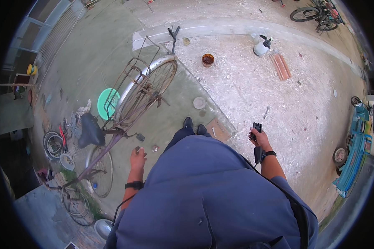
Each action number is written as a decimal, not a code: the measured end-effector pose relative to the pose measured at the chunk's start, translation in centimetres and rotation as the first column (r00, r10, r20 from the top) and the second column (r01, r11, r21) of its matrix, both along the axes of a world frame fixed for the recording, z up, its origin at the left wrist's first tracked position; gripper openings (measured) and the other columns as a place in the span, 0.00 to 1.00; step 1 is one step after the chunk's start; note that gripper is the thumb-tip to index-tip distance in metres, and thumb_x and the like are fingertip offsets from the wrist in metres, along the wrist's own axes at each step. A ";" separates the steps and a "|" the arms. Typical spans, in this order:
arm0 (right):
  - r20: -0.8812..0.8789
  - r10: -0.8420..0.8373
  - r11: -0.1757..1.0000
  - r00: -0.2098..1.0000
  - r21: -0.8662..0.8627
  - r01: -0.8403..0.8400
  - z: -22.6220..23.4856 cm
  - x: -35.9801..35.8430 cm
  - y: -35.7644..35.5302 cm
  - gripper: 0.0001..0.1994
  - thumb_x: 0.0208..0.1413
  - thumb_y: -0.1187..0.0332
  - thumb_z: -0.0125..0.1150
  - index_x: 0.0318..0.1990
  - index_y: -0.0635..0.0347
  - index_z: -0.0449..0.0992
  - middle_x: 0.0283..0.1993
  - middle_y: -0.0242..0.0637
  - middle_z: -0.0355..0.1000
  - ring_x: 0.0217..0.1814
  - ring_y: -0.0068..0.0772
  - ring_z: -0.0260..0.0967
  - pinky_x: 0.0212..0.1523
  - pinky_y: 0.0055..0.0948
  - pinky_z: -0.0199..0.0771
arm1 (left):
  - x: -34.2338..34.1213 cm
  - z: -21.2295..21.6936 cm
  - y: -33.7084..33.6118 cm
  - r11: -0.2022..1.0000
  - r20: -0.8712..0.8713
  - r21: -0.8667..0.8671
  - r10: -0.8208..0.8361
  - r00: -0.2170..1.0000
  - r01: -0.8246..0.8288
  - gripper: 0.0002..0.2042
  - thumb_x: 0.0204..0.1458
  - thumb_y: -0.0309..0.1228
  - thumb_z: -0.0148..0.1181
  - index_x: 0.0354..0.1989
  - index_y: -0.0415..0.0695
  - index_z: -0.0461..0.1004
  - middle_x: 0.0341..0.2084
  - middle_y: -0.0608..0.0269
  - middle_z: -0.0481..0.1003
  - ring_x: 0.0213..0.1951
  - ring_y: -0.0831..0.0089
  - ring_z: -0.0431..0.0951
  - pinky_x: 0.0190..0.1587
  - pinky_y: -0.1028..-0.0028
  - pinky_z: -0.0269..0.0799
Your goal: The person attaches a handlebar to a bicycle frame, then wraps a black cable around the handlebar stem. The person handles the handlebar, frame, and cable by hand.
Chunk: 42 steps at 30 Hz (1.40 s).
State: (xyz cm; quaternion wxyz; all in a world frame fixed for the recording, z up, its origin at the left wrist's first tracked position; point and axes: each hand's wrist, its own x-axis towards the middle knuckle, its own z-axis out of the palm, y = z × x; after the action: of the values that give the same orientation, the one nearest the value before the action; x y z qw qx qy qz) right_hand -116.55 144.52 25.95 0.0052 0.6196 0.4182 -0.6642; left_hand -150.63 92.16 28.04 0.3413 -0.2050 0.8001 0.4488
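Observation:
My right hand [259, 137] is closed around a black ribbed bicycle pedal [257, 127], held above the pale ground on the right. On the left, my left hand [138, 159] has its fingers curled, with a small dark thing [137, 148] at the fingertips that is too small to name. Beyond that hand a rusty old bicycle [112, 143] stands tilted, with a dark saddle [91, 130] and a rear rack [131, 74]. One of its own pedals [141, 137] shows close to my left hand. A wrench [266, 112] lies on the ground past my right hand.
A green basin [108, 103] sits behind the bicycle frame. Farther off are a brown pot [207, 60], a spray bottle [261, 48] and a reddish brick [281, 67]. Loose tyres [54, 143] lie at left; a teal cart [353, 153] stands at right.

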 end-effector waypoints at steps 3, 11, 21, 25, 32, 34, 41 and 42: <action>0.060 -0.033 0.999 0.998 0.026 0.032 0.7 -1.3 0.1 0.17 0.56 0.57 0.73 0.46 0.53 0.76 0.35 0.30 0.77 0.35 0.22 0.77 0.28 0.22 0.77 | -3.1 -1.5 1.8 0.999 0.009 0.037 -0.038 0.999 0.038 0.29 0.64 0.42 0.58 0.67 0.35 0.62 0.50 0.52 0.75 0.46 0.65 0.80 0.41 0.68 0.78; -0.080 -0.128 0.987 0.989 0.091 0.135 3.3 -4.3 0.2 0.14 0.57 0.60 0.72 0.46 0.53 0.76 0.33 0.30 0.76 0.32 0.22 0.75 0.26 0.21 0.75 | -9.0 -4.5 6.6 0.973 0.032 0.119 -0.202 0.979 0.197 0.29 0.63 0.40 0.59 0.66 0.33 0.63 0.49 0.51 0.75 0.46 0.64 0.81 0.41 0.67 0.78; -0.089 -0.255 0.958 0.963 0.113 0.264 3.9 -3.6 7.7 0.17 0.59 0.54 0.70 0.45 0.54 0.75 0.35 0.34 0.78 0.34 0.26 0.78 0.30 0.26 0.78 | -11.0 -1.9 17.8 0.850 0.163 0.117 -0.527 0.834 0.514 0.28 0.61 0.40 0.60 0.64 0.33 0.65 0.48 0.51 0.77 0.45 0.64 0.81 0.42 0.67 0.77; -0.215 -0.244 0.959 0.946 0.092 0.269 3.9 -6.4 16.7 0.21 0.63 0.49 0.64 0.51 0.56 0.75 0.39 0.36 0.79 0.39 0.29 0.79 0.39 0.31 0.80 | -11.7 -1.3 26.4 0.825 0.139 0.037 -0.562 0.815 0.563 0.27 0.61 0.41 0.61 0.62 0.34 0.68 0.46 0.51 0.78 0.45 0.66 0.81 0.42 0.68 0.77; -0.443 0.027 0.991 0.896 0.130 0.034 7.2 -14.3 33.7 0.25 0.67 0.45 0.56 0.55 0.60 0.74 0.45 0.40 0.79 0.47 0.33 0.78 0.49 0.36 0.79 | -12.5 2.4 51.0 0.723 -0.054 0.233 -0.659 0.751 0.651 0.27 0.61 0.42 0.62 0.61 0.33 0.70 0.51 0.47 0.77 0.51 0.64 0.80 0.49 0.67 0.77; -0.505 0.109 0.987 0.856 0.157 -0.033 8.7 -17.4 36.7 0.27 0.67 0.44 0.56 0.57 0.61 0.73 0.46 0.40 0.79 0.48 0.33 0.78 0.51 0.37 0.79 | -12.6 4.6 59.1 0.584 -0.212 0.332 -0.719 0.662 0.741 0.29 0.62 0.43 0.62 0.61 0.31 0.69 0.53 0.46 0.77 0.56 0.62 0.78 0.56 0.65 0.75; -0.522 0.429 0.902 0.737 0.212 -0.375 13.5 -29.9 41.9 0.33 0.69 0.43 0.52 0.66 0.64 0.69 0.56 0.37 0.74 0.57 0.28 0.71 0.59 0.33 0.73 | -12.8 10.3 78.5 0.375 -0.186 0.710 -0.715 0.673 0.595 0.34 0.59 0.41 0.67 0.66 0.32 0.61 0.56 0.46 0.73 0.52 0.66 0.77 0.53 0.68 0.75; -0.552 0.456 0.887 0.698 0.224 -0.403 13.9 -31.1 42.5 0.32 0.70 0.44 0.51 0.67 0.65 0.69 0.56 0.37 0.74 0.57 0.27 0.70 0.58 0.29 0.71 | -13.2 10.2 80.0 0.425 -0.188 0.657 -0.707 0.682 0.622 0.33 0.59 0.41 0.67 0.65 0.32 0.62 0.54 0.48 0.74 0.50 0.68 0.77 0.51 0.69 0.75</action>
State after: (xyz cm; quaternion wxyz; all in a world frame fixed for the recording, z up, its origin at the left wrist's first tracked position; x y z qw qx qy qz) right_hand -147.67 187.06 39.82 0.0031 0.2666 0.5598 -0.7846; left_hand -163.85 172.16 38.26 0.5854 0.2407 0.5719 0.5218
